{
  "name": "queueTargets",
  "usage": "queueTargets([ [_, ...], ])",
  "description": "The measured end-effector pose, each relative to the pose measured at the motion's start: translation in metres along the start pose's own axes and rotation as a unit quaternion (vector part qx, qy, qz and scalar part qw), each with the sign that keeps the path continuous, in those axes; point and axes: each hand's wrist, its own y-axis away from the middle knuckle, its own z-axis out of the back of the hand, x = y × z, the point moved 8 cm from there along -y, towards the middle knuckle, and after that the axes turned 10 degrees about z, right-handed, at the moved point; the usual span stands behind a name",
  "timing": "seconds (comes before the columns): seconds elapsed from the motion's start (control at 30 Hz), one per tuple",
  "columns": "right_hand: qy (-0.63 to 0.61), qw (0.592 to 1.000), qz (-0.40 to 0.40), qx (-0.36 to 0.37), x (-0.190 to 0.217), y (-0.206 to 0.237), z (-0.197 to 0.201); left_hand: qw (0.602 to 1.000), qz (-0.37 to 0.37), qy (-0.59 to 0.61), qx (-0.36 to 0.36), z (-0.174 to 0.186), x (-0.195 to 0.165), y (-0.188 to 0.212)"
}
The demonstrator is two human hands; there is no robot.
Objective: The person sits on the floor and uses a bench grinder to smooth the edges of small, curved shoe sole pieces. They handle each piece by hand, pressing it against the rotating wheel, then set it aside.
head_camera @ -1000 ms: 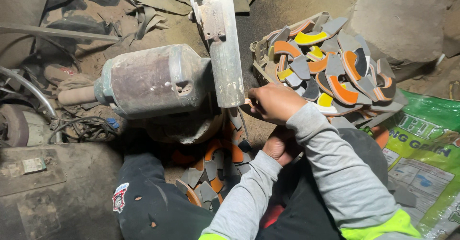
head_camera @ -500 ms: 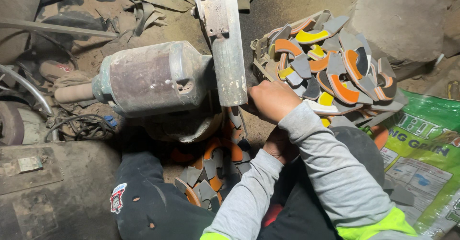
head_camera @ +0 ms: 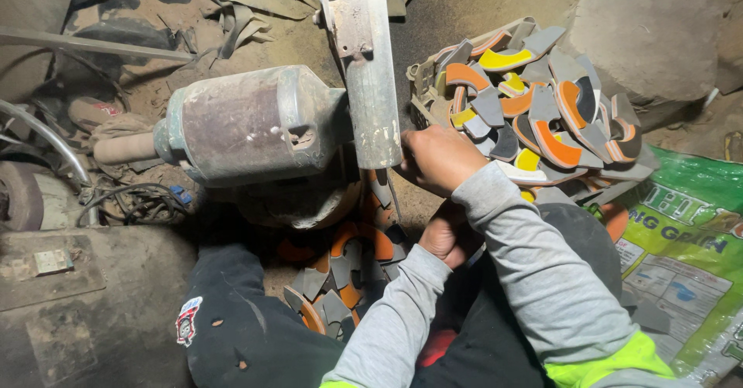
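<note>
Curved pieces [head_camera: 534,105] still sit heaped in the basket beside the grinder guard [head_camera: 371,78] while our right hand [head_camera: 437,158] stays pressed at its lower edge, fingers curled on something hidden, and our left hand [head_camera: 445,233] stays clenched below.

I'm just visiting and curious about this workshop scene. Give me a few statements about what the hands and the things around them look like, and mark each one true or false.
1. The right hand is up against the lower end of the grey guard of the grinding machine. True.
2. The pile of curved pieces to the right of the machine is all one colour. False: it mixes grey, orange and yellow.
3. The left hand sits lower, nearer the body than the right hand. True.
4. The green printed sack lies to the left of the machine. False: it lies at the right edge.
5. More curved pieces lie below the machine. True.
</note>
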Motion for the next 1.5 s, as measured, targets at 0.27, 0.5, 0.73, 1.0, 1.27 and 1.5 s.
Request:
queueTargets([
  [0.27,-0.072,0.992,0.014,-0.102,-0.011,0.003,-0.007,0.998,-0.036,-0.059,0.004,0.003,-0.015,0.024],
  [0.5,-0.149,0.971,-0.066,-0.173,-0.027,0.015,-0.023,0.997,-0.044,-0.068,0.008,0.003,-0.032,0.052],
  [0.73,-0.19,0.934,-0.13,-0.272,-0.032,0.017,-0.032,0.992,-0.066,-0.096,-0.037,0.013,-0.052,0.066],
  [1.0,-0.209,0.905,-0.159,-0.335,-0.043,0.007,-0.036,0.99,-0.089,-0.067,-0.082,0.007,-0.074,0.071],
  [1.27,-0.255,0.888,-0.194,-0.329,-0.053,-0.004,-0.033,0.988,-0.116,-0.064,-0.083,-0.012,-0.092,0.067],
  [1.5,-0.236,0.892,-0.197,-0.332,-0.067,-0.016,-0.036,0.988,-0.097,-0.107,-0.057,-0.019,-0.103,0.056],
])
